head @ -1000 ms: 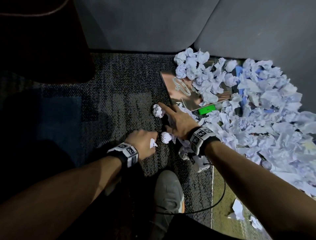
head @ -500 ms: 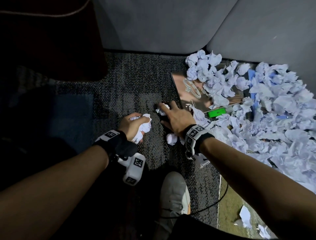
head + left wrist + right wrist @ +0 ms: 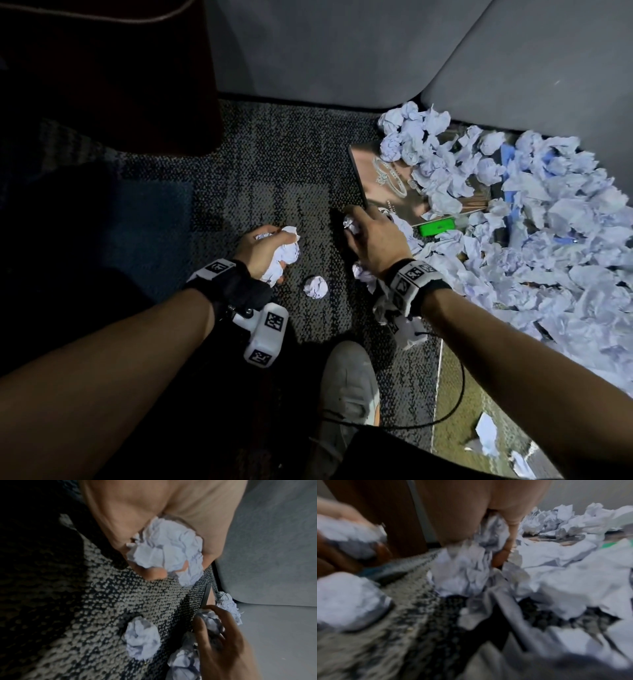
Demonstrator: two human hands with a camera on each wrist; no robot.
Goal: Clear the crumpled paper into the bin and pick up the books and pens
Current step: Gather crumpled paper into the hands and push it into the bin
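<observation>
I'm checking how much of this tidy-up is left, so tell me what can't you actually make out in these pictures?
- Bin: not in any view.
- Pens: none identifiable; the paper pile may cover them.
- Book: head view, far part buried under paper.
- Green object: partly covered, identity unclear.
- Right hand: right wrist view is motion-blurred, so its grip on the paper ball is vague.

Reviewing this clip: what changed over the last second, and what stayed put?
The left hand turned palm-up, now gripping a paper wad. The right hand closed its grip on a small paper ball it had been reaching for. One loose ball lies between them. The book and paper pile stayed put.
</observation>
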